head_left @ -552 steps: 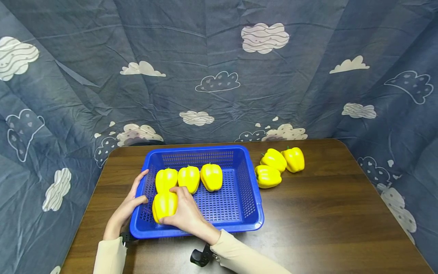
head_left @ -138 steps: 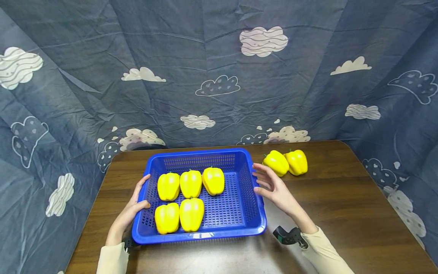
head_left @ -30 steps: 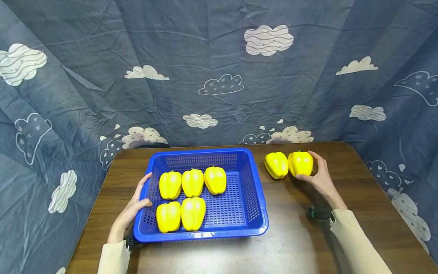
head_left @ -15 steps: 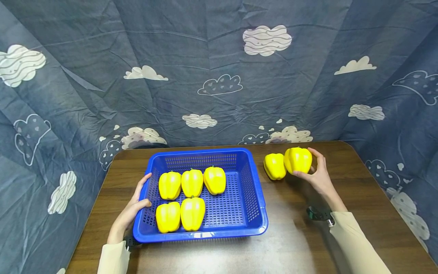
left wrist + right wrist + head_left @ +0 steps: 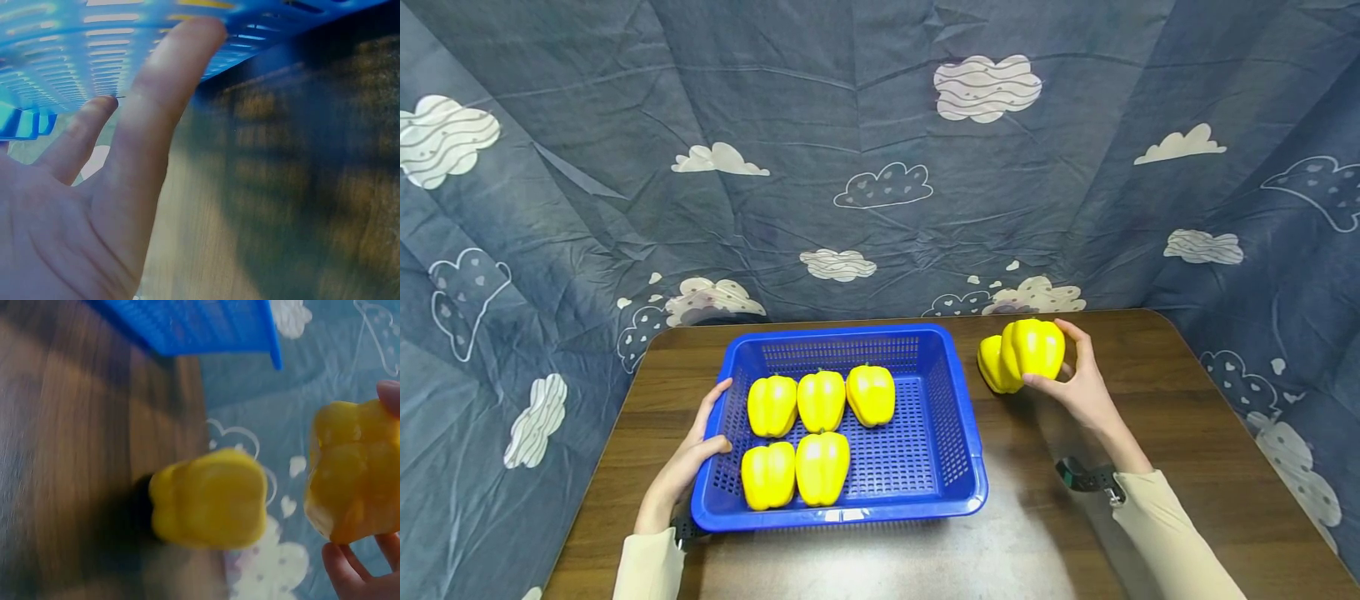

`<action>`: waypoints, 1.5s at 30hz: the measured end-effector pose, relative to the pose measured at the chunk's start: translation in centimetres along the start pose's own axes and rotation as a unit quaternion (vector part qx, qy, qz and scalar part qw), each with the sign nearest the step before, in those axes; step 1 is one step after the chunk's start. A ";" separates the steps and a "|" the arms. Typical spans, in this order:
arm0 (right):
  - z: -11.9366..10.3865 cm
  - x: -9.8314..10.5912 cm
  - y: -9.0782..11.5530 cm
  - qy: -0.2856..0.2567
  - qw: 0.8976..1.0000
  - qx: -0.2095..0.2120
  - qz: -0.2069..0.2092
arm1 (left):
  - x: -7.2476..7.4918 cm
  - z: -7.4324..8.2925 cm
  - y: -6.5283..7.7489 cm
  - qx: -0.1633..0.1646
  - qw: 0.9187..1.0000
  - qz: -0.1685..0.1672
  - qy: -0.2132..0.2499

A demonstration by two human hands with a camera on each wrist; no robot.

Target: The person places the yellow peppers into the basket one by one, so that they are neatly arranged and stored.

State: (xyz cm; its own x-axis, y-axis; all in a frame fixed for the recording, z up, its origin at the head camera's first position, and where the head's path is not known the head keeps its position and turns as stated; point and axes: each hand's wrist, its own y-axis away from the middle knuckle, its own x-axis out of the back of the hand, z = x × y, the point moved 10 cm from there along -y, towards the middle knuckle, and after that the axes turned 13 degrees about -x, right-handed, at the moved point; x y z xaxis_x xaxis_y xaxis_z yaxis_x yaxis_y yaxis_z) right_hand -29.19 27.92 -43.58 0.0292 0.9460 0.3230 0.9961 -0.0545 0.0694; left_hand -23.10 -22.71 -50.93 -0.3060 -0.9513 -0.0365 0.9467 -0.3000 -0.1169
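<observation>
My right hand [image 5: 1084,392] grips a yellow bell pepper [image 5: 1034,348] between thumb and fingers, lifted off the table. In the right wrist view that bell pepper [image 5: 356,472] is at the right edge, raised apart from another yellow bell pepper [image 5: 212,499] lying on the table. From the head view, the held one partly covers this other pepper [image 5: 992,367]. A blue perforated plastic basket [image 5: 838,518] stands to the left, with several yellow bell peppers [image 5: 822,468] inside in two rows. My left hand [image 5: 681,467] holds the basket's left rim; in the left wrist view its fingers reach the slotted wall [image 5: 112,37].
The brown wooden table [image 5: 1000,542] ends at the back against a blue-grey cloth [image 5: 880,233] printed with white clouds. Bare basket floor [image 5: 898,458] shows right of the peppers. A dark camera mount [image 5: 1078,475] is strapped to my right wrist.
Over the last second my right hand has raised the rightmost bell pepper and carried it left, in front of the other table pepper. Earlier, more peppers went into the basket. My left hand stays put.
</observation>
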 end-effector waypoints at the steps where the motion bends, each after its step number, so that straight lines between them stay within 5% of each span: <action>1: -0.3 -0.2 0.1 0.000 1.000 0.006 -0.002 | 0.0 0.0 0.0 0.000 1.000 0.001 0.000; 15: -4.7 -3.9 1.9 0.030 0.996 0.082 -0.020 | 0.0 0.1 0.1 0.001 1.000 0.005 -0.004; 31: -6.2 -9.0 3.8 0.067 0.990 0.078 -0.094 | 0.1 0.0 0.0 -0.003 1.000 0.005 -0.011; 45: -6.4 -12.7 6.2 0.102 0.984 0.085 -0.120 | 0.1 -0.1 0.0 0.007 1.000 0.003 -0.012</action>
State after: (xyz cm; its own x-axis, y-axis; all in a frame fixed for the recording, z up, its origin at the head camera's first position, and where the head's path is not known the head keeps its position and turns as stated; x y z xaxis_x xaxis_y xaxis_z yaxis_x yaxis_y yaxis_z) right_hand -23.92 13.53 -41.17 -0.2084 0.8405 0.5001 0.9723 0.2335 0.0127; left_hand -23.15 -22.84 -51.05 -0.2984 -0.9543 -0.0134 0.9498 -0.2955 -0.1031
